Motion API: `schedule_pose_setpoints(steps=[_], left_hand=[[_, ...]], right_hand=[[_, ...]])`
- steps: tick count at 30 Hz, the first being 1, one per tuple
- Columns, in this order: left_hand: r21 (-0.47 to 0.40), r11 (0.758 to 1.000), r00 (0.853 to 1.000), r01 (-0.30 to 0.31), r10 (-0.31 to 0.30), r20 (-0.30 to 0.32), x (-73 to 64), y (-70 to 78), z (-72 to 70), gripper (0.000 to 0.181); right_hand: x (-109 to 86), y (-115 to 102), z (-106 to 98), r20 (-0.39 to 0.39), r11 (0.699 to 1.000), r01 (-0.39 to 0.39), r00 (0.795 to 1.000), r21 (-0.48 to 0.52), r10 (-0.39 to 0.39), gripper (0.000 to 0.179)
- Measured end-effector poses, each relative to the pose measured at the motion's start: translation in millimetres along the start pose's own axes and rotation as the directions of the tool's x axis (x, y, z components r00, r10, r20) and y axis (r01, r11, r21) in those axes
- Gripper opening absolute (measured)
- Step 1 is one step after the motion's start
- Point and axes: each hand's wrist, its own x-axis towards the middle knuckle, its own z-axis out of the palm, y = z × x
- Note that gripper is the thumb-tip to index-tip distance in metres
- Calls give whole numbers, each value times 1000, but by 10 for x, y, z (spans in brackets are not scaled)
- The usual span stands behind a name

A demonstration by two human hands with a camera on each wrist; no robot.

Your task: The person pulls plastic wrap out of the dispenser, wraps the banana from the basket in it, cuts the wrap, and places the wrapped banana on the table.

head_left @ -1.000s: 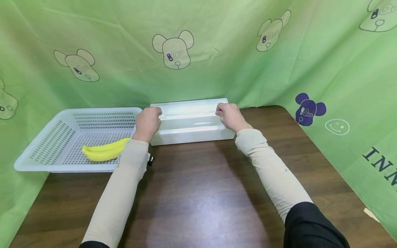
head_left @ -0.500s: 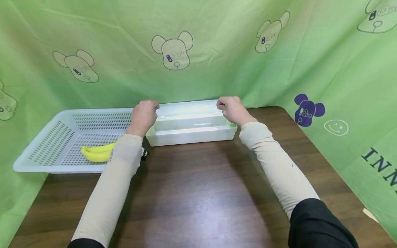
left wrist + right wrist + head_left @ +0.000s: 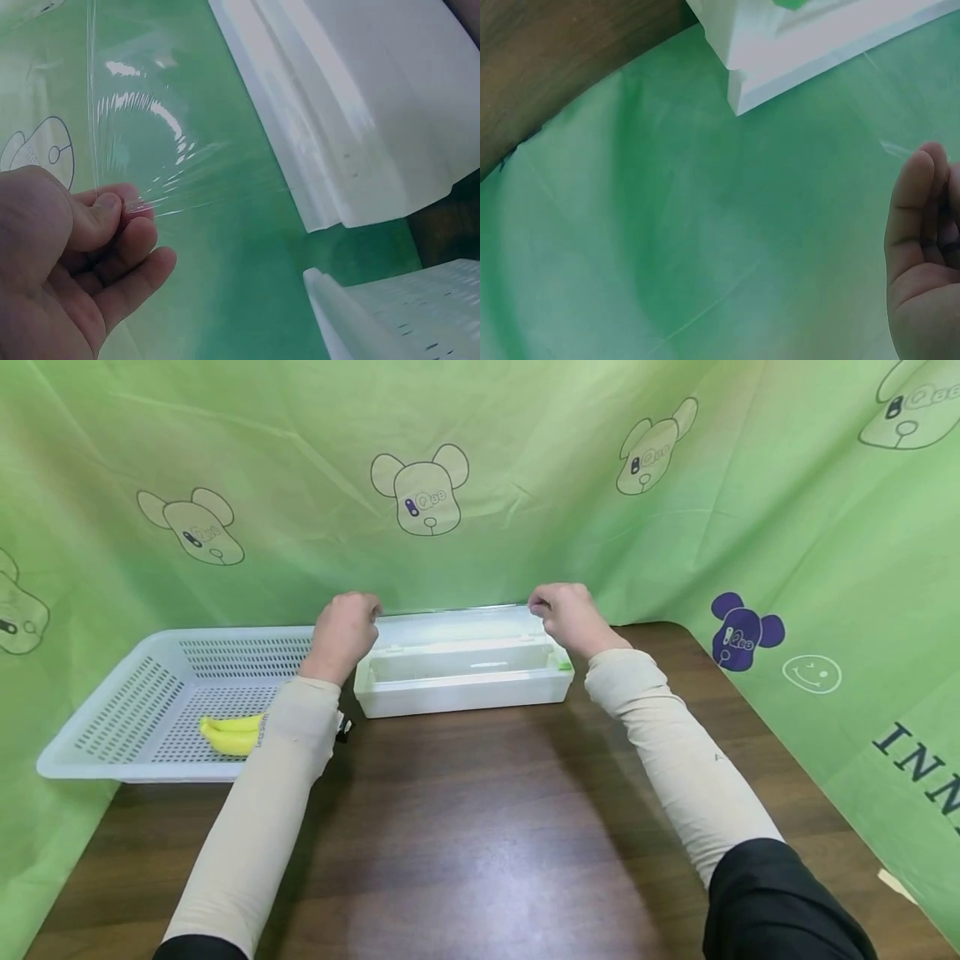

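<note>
On the desk [image 3: 465, 827], a long white box [image 3: 465, 692] lies crosswise, its long axis running left to right. Clear film [image 3: 139, 120] stretches the same way at its far side, pinched by the left hand [image 3: 342, 633] and right hand [image 3: 573, 618].

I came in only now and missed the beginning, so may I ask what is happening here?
A person is holding clear film above the back edge of a white box. The left hand pinches it, with creases running from the fingertips; the right hand seems to pinch the other side. The box stands on the table, beside a basket with bananas, partly hidden by the left sleeve.
</note>
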Motion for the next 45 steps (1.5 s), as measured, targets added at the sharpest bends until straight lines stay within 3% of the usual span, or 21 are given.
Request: schedule_pose_setpoints(steps=[10,37,45], left_hand=[[-29,999,998,-17,15,-62,20,30,-69,30],[29,999,982,-40,45,-183,146,105,-369,39],[35,999,978,-37,43,-202,205,152,-479,37]], right_hand=[[38,-18,-117,-48,1000,30,998,-2,-30,8],[245,-125,-416,-112,998,53,992,-41,-57,7],[319,-170,-535,-95,997,39,994,-64,-45,9]])
